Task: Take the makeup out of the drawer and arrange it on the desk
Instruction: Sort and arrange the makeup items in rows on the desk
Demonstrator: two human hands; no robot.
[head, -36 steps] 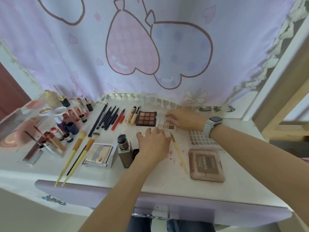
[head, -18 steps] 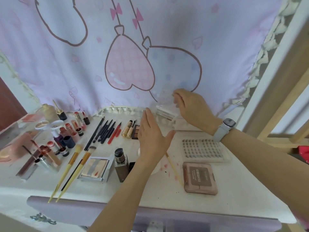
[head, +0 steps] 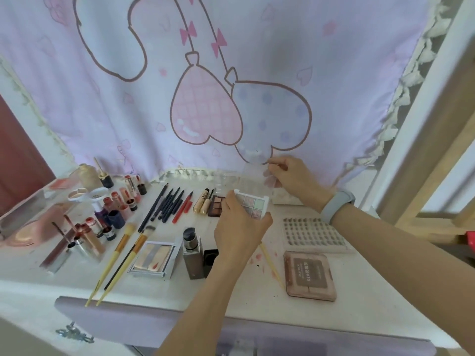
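We see the left hand [head: 241,227] curled around the near edge of a small pastel eyeshadow palette [head: 253,205], holding it lifted above the white desk [head: 372,299], toward the far middle of the surface. The right hand [head: 290,176] pinches the top of the palette's clear lid [head: 257,176], which stands raised and swung back from the pans; a pale blue watch band [head: 338,205] circles that wrist. Just left of the lifted palette, partly hidden by the left hand, a brown eyeshadow palette [head: 216,205] lies flat, with two tan concealer tubes [head: 201,202] beside it. Further left a row of dark pencils [head: 168,202] and a red pencil [head: 183,208] lie side by side, and lipsticks [head: 128,196] and small bottles crowd the far left corner. Nearer us two makeup brushes [head: 115,258] with yellow handles reach past the near edge of the desk, next to a silver contour compact [head: 153,258] and a grey foundation bottle [head: 192,250] lying on its side. On the right, a tray of false lash clusters [head: 312,233] sits flat, and near it a closed pink compact [head: 309,276]. A thin yellow-handled brush [head: 272,265] lies between the left forearm and that compact. A lilac curtain [head: 231,73] printed with hearts hangs behind the desk.
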